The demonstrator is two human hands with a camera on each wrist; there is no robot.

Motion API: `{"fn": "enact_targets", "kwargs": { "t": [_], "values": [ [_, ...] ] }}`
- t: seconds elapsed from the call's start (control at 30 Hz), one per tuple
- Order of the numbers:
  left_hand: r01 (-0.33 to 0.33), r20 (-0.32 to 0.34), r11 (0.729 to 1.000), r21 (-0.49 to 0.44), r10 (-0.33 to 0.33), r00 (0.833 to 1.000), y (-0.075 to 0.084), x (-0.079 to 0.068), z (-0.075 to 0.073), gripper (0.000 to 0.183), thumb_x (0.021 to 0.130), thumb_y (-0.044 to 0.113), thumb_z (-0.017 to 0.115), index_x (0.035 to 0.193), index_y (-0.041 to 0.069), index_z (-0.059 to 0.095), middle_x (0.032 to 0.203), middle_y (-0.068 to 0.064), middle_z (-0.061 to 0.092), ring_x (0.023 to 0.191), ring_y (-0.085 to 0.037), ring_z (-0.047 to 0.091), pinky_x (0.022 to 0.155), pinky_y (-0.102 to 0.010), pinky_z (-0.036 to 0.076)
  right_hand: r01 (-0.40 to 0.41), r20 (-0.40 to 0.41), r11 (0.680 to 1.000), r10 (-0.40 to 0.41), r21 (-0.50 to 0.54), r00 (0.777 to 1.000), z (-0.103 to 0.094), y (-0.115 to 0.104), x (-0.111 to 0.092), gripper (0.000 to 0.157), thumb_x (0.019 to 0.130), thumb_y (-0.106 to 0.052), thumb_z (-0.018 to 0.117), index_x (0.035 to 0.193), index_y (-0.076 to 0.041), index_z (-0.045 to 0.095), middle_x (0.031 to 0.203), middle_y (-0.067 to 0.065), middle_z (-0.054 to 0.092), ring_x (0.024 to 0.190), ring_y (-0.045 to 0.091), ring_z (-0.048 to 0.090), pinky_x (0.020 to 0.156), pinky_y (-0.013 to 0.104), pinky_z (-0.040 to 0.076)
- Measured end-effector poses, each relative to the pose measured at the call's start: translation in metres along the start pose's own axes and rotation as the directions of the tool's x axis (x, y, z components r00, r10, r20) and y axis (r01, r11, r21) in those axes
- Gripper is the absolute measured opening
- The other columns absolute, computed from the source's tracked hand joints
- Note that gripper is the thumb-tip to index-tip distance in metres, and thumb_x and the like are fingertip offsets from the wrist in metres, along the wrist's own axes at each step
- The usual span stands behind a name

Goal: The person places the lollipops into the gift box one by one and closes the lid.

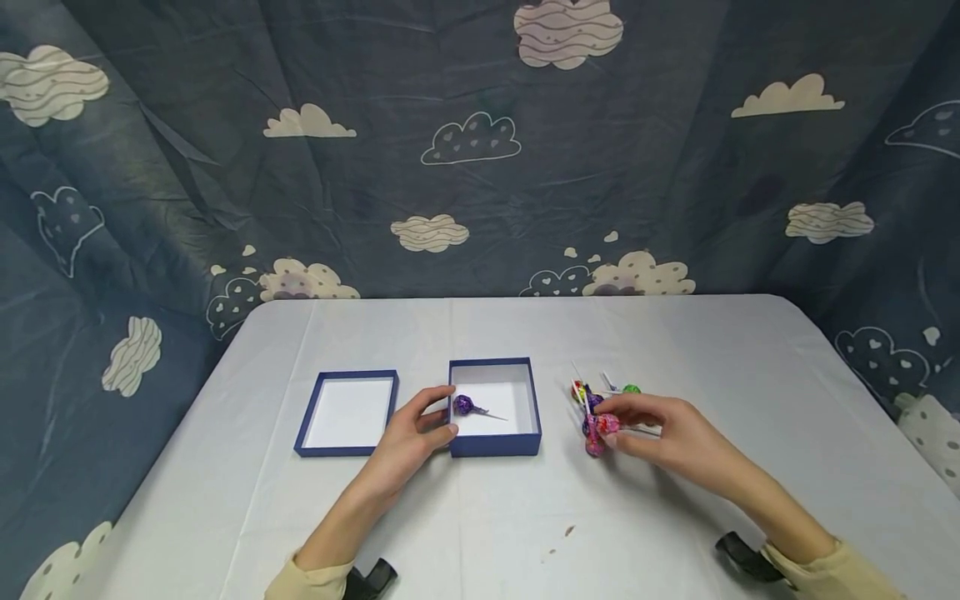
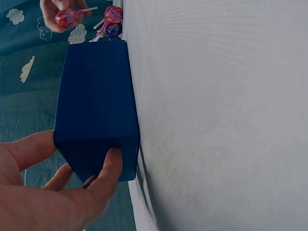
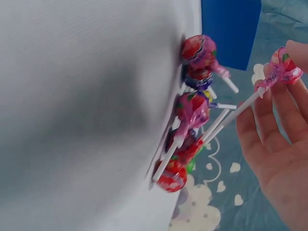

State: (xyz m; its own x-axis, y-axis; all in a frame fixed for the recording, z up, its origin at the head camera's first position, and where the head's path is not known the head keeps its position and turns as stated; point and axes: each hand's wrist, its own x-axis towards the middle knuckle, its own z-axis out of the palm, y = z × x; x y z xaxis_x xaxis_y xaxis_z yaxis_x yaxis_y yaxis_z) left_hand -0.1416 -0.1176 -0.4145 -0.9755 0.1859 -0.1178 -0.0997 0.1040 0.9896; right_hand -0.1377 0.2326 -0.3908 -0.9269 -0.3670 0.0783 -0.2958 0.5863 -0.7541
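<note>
The left hand [image 1: 408, 442] held a box [image 1: 495, 446]; the right hand [image 1: 663, 429] pinched a pink lollipop [image 1: 608, 424], likely picking it out. Next, it probably had to clear the pile [image 3: 193, 109].

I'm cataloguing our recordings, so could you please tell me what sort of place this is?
Possibly a makeshift recording corner: patterned cloth hangs behind a white table bearing a blue box and lollipops.

a makeshift booth: cloud-print curtains [image 1: 615, 167] around a white-covered table [image 1: 480, 525]
</note>
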Motion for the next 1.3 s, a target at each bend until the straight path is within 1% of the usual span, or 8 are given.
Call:
{"fn": "enact_targets", "kwargs": {
  "t": [0.1, 0.37, 0.57, 0.73, 0.87, 0.97, 1.03, 1.3],
  "values": [
    [0.002, -0.001, 1.0, 0.004, -0.002, 1.0, -0.001, 0.0, -0.001, 0.053, 0.089, 0.004, 0.065, 0.14, 0.009, 0.052, 0.15, -0.011, 0.04, 0.131, -0.034, 0.045, 0.099, -0.044, 0.045, 0.032, -0.016, 0.999, -0.031, 0.028, 0.999, 0.002, -0.004, 0.002, 0.033, 0.086, -0.023, 0.077, 0.117, -0.019, 0.069, 0.11, -0.009, 0.067, 0.097, 0.014, 0.063, 0.089, 0.045, 0.051],
    [0.001, 0.003, 1.0, 0.019, -0.001, 1.0, -0.003, 0.002, -0.002, 0.053, 0.089, 0.004, 0.065, 0.14, 0.01, 0.052, 0.149, -0.01, 0.04, 0.13, -0.033, 0.046, 0.098, -0.044, 0.046, 0.077, -0.044, 0.995, -0.075, 0.064, 0.996, 0.009, -0.015, 0.012, 0.026, 0.088, -0.028, 0.075, 0.114, -0.03, 0.068, 0.113, -0.01, 0.066, 0.1, 0.012, 0.064, 0.088, 0.045, 0.052],
    [-0.001, -0.004, 1.0, 0.012, 0.001, 1.0, -0.001, 0.002, -0.002, 0.052, 0.089, 0.003, 0.065, 0.139, 0.009, 0.052, 0.148, -0.01, 0.042, 0.129, -0.033, 0.047, 0.097, -0.042, 0.047, 0.089, -0.022, 0.988, -0.087, 0.13, 0.996, 0.015, -0.024, 0.022, 0.027, 0.091, -0.03, 0.072, 0.117, -0.027, 0.068, 0.11, -0.009, 0.067, 0.102, 0.015, 0.063, 0.089, 0.036, 0.053],
    [-0.002, 0.01, 1.0, 0.018, 0.001, 1.0, -0.001, 0.001, -0.002, 0.053, 0.089, 0.003, 0.064, 0.14, 0.008, 0.051, 0.148, -0.011, 0.041, 0.13, -0.034, 0.046, 0.097, -0.041, 0.047, 0.072, -0.024, 0.989, -0.069, 0.132, 0.997, 0.022, -0.031, 0.031, 0.029, 0.092, -0.033, 0.071, 0.12, -0.028, 0.067, 0.11, -0.008, 0.067, 0.091, 0.019, 0.064, 0.08, 0.036, 0.054],
    [-0.003, 0.013, 1.0, 0.01, 0.003, 1.0, 0.0, 0.001, -0.002, 0.053, 0.09, 0.004, 0.065, 0.14, 0.007, 0.051, 0.148, -0.012, 0.041, 0.13, -0.034, 0.046, 0.097, -0.042, 0.047, 0.103, -0.035, 0.987, -0.099, 0.126, 0.994, 0.028, -0.035, 0.038, 0.028, 0.091, -0.034, 0.071, 0.119, -0.03, 0.067, 0.115, -0.01, 0.065, 0.097, 0.016, 0.064, 0.085, 0.042, 0.053],
    [0.002, 0.011, 1.0, 0.011, -0.002, 1.0, -0.001, 0.002, -0.001, 0.052, 0.09, 0.003, 0.064, 0.14, 0.008, 0.051, 0.148, -0.012, 0.041, 0.13, -0.033, 0.046, 0.098, -0.043, 0.046, 0.157, -0.047, 0.979, -0.152, 0.127, 0.987, 0.031, -0.038, 0.043, 0.027, 0.092, -0.031, 0.072, 0.119, -0.03, 0.067, 0.116, -0.012, 0.064, 0.106, 0.012, 0.061, 0.092, 0.046, 0.05],
    [0.0, 0.013, 1.0, 0.008, 0.0, 1.0, 0.0, 0.002, -0.001, 0.052, 0.09, 0.003, 0.064, 0.141, 0.008, 0.051, 0.148, -0.011, 0.041, 0.13, -0.033, 0.046, 0.098, -0.043, 0.046, 0.179, -0.049, 0.975, -0.174, 0.135, 0.984, 0.033, -0.041, 0.046, 0.027, 0.092, -0.029, 0.072, 0.119, -0.03, 0.067, 0.114, -0.013, 0.064, 0.105, 0.011, 0.06, 0.093, 0.047, 0.05],
    [-0.004, 0.008, 1.0, -0.011, 0.004, 1.0, -0.001, 0.002, -0.001, 0.053, 0.089, 0.004, 0.065, 0.14, 0.008, 0.051, 0.148, -0.012, 0.042, 0.13, -0.034, 0.046, 0.098, -0.042, 0.047, 0.175, -0.029, 0.972, -0.173, 0.156, 0.985, 0.044, -0.055, 0.059, 0.031, 0.09, -0.028, 0.073, 0.121, -0.029, 0.067, 0.114, -0.012, 0.064, 0.106, 0.011, 0.059, 0.097, 0.046, 0.047]
  ]
}}
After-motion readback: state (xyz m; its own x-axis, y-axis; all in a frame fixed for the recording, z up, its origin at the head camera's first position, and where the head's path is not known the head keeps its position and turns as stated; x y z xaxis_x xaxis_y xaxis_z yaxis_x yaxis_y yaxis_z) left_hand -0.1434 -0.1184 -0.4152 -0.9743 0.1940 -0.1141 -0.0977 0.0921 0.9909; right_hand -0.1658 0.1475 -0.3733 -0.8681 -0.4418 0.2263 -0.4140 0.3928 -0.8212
